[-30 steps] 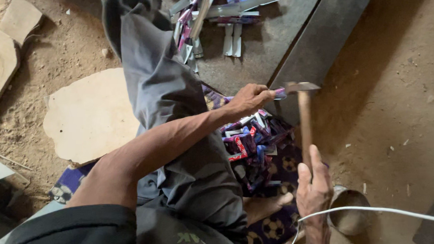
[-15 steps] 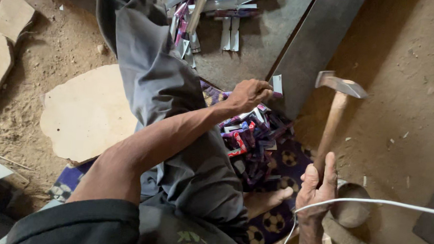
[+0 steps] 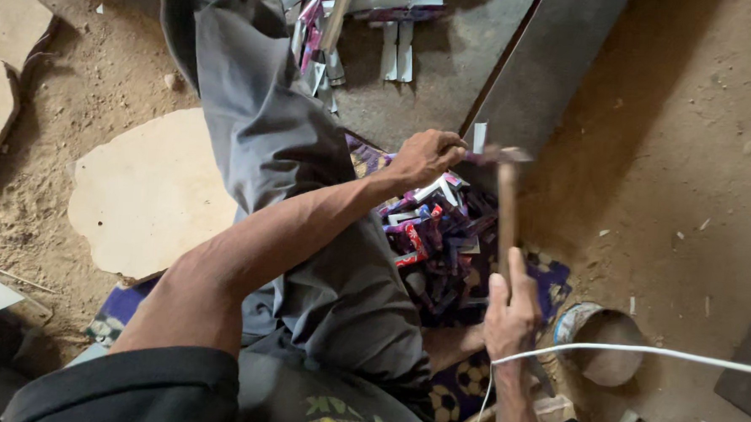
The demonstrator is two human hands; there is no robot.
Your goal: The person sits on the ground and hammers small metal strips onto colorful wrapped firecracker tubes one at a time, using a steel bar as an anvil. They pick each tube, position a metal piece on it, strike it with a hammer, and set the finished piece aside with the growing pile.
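With the right hand (image 3: 513, 314) clenched round the wooden-handled hammer (image 3: 505, 210) and the left hand (image 3: 429, 154) pinching a small silvery metal strip (image 3: 479, 138) on the dark steel slab (image 3: 533, 83), finished strips (image 3: 397, 47) lie beyond, while a heap of coloured foil-printed offcuts (image 3: 437, 239) seemingly awaits.

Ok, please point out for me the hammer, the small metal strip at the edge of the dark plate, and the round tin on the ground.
hammer (image 3: 505, 210), head view, on the wooden handle.
small metal strip (image 3: 479, 137), head view, on its pale flat face.
round tin (image 3: 607, 358), head view, on its inner wall.
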